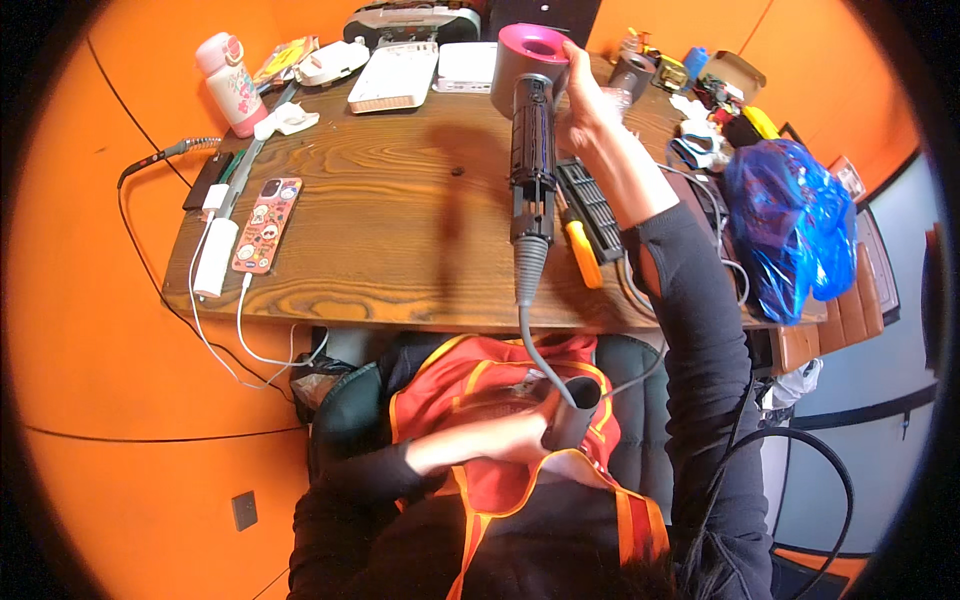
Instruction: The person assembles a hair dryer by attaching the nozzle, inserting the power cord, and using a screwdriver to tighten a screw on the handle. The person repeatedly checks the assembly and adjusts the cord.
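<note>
My right hand (592, 108) is closed around the head of a hair dryer (534, 130), holding it upright over the table. Its head is grey with a pink ring, and the handle's black inner parts are exposed. From the handle's lower end, a grey cord (534, 342) runs down past the table edge into a dark grey tube-shaped handle cover (572, 420). My left hand (515, 440) grips that cover above my lap, in front of the red apron (490, 370). Beside the dryer lie a yellow-handled screwdriver (582, 255) and a black slotted bit case (592, 212).
To the left are a phone (267, 228) with a charging cable, a white power strip (217, 258), a soldering iron (170, 155) and a pink-white bottle (233, 88). White boxes (395, 78) stand at the back. A blue plastic bag (785, 230) and clutter fill the right.
</note>
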